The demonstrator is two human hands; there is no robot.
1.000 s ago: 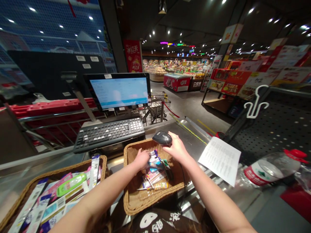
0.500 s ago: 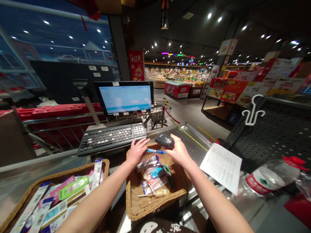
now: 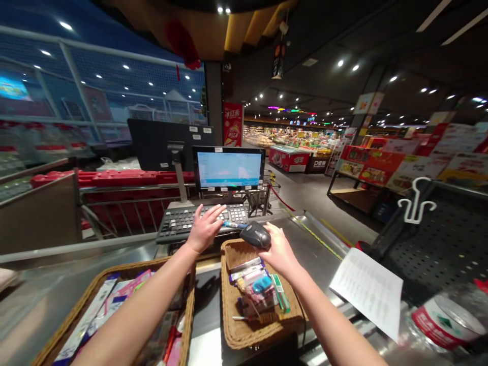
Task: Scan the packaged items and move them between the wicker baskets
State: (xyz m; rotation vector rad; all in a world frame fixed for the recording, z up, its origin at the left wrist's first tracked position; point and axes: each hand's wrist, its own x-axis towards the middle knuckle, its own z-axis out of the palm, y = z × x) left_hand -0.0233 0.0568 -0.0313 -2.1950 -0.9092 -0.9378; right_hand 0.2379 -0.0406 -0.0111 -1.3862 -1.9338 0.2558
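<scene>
At a metal counter (image 3: 310,254), the person's right hand (image 3: 280,249) has its fingers curled around a black handheld scanner (image 3: 255,235), above the far rim of a wicker basket (image 3: 244,341) holding small packets (image 3: 263,287). The left hand (image 3: 206,229), fingers extended over a keyboard (image 3: 237,213), grips a slim blue item (image 3: 234,224) at its thumb side, its tip pointing toward the scanner; whether they touch is unclear. Behind stands a lit monitor (image 3: 229,170).

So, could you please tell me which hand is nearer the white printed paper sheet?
Right: the right hand, holding the black scanner, is left of the sheet; the left hand is farther left, by the black keyboard.
</scene>
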